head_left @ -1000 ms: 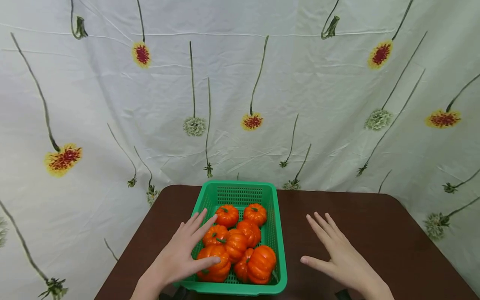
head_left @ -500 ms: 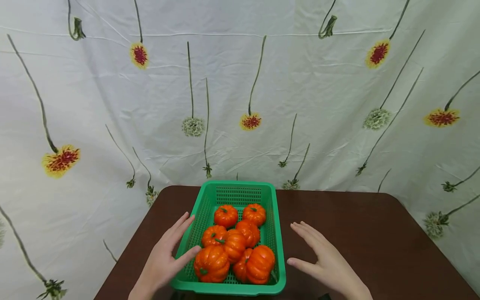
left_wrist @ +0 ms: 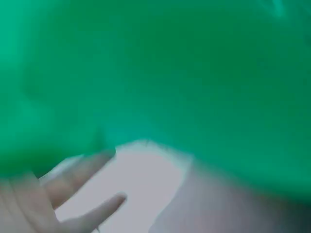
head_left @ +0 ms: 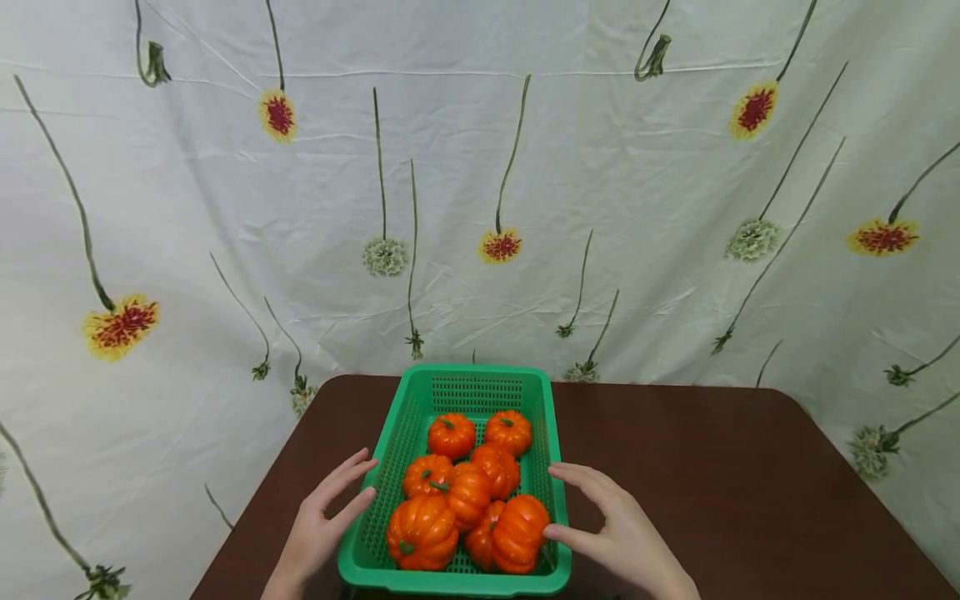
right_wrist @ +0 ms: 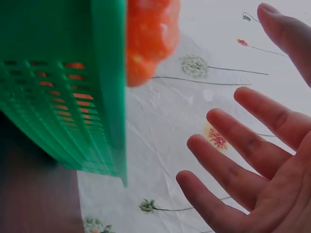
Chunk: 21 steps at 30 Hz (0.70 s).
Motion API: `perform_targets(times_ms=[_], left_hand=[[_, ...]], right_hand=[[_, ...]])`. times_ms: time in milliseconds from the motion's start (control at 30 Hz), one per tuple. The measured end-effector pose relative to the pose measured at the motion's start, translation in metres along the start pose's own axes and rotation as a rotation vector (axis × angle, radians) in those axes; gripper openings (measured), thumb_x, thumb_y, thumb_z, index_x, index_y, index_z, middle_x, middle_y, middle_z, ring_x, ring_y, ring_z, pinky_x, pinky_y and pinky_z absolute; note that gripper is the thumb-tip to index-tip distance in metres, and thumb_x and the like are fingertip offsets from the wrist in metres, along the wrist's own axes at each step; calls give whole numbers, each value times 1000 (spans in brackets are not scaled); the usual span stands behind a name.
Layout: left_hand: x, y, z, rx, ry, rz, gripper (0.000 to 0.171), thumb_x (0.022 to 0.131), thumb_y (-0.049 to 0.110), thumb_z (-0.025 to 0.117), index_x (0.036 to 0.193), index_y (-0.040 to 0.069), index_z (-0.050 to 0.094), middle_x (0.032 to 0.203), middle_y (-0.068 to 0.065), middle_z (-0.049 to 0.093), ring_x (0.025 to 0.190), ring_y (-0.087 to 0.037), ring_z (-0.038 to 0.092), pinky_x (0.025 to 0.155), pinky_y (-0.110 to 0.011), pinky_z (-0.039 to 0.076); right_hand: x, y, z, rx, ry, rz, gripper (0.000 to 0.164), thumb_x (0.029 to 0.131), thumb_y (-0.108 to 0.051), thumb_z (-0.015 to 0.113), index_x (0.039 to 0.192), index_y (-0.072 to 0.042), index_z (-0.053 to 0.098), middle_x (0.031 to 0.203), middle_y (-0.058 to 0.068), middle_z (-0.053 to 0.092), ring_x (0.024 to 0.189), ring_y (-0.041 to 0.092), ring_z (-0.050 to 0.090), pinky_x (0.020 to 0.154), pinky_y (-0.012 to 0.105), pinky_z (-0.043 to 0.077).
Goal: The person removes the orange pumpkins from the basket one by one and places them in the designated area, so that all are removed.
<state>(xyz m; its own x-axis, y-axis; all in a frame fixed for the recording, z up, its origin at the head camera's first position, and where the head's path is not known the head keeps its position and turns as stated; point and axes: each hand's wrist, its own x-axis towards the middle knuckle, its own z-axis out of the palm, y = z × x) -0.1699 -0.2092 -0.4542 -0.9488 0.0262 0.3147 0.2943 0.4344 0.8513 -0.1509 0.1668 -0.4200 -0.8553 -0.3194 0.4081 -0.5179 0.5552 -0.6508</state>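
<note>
A green plastic basket (head_left: 558, 467) with slotted walls holds several orange pumpkins (head_left: 423, 532) with green stems. At its left side is my left hand (head_left: 318, 525), fingers and thumb spread apart and holding nothing. The left wrist view is blurred, with the basket's green wall (left_wrist: 160, 82) filling most of it. My right hand (head_left: 618, 529) is at the basket's right side, its thumb and fingertips over the rim in the head view. From the right wrist, straight fingers (right_wrist: 243, 145) appear apart from the basket wall (right_wrist: 109, 97), and one pumpkin (right_wrist: 150, 39) rises above the rim.
The basket stands on a dark brown table (head_left: 675, 450) with rounded far corners. Behind the table hangs a pale cloth (head_left: 465, 183) printed with flowers and stems.
Both hands have come lower and nearer to the basket. The left hand has shifted left off the pumpkins to the basket's left side; the right hand has moved left toward the right rim.
</note>
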Motion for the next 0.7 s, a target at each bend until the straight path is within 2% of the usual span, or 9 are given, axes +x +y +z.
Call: perform_targets(times_ms=[67, 133, 233, 300, 400, 533, 700], left_hand=[[-1, -4, 2, -16, -17, -27, 37, 93, 21, 58, 129, 15, 59, 142, -3, 42, 129, -23, 38, 95, -56, 35], [-1, -7, 3, -19, -31, -47, 36, 93, 22, 57, 129, 16, 59, 142, -3, 42, 127, -13, 41, 94, -48, 39], [-1, -11, 4, -43, -42, -53, 35, 94, 21, 55, 129, 14, 59, 143, -6, 41, 120, 2, 42, 91, -33, 42], [0, -13, 5, -76, -46, -50, 35, 95, 19, 54, 129, 12, 58, 144, -8, 39, 118, 8, 41, 88, -26, 43], [1, -17, 6, -115, -56, -50, 36, 96, 18, 51, 130, 9, 57, 146, -12, 36, 120, 8, 38, 88, -25, 42], [-1, -23, 9, -140, -74, -88, 37, 97, 21, 49, 131, 8, 56, 146, -14, 35, 122, 9, 34, 90, -24, 40], [-4, -29, 12, -184, -78, -125, 38, 97, 17, 48, 133, 8, 54, 138, -10, 47, 117, 10, 39, 90, -20, 38]], right_hand=[[0, 1, 4, 31, -10, -5, 55, 76, -44, 73, 127, -36, 54, 127, -16, 52, 116, 11, 51, 89, 38, 46], [1, 2, 7, 65, -25, 2, 54, 77, -43, 72, 127, -36, 54, 126, -15, 53, 114, 10, 52, 89, 39, 45], [2, 2, 10, 110, -36, 18, 52, 77, -42, 73, 125, -35, 55, 125, -13, 55, 113, 10, 52, 90, 39, 45], [4, 3, 12, 126, -32, 10, 51, 77, -42, 73, 124, -35, 56, 123, -13, 56, 113, 9, 53, 90, 38, 45], [7, 3, 16, 148, -29, -10, 50, 76, -43, 73, 122, -34, 58, 121, -13, 58, 111, 9, 54, 89, 36, 46], [10, 6, 21, 159, -42, -36, 48, 76, -43, 73, 121, -32, 59, 120, -12, 58, 108, 13, 56, 86, 33, 47], [10, 10, 26, 164, -60, -45, 48, 76, -42, 74, 120, -31, 60, 119, -10, 59, 105, 18, 57, 85, 32, 47]])
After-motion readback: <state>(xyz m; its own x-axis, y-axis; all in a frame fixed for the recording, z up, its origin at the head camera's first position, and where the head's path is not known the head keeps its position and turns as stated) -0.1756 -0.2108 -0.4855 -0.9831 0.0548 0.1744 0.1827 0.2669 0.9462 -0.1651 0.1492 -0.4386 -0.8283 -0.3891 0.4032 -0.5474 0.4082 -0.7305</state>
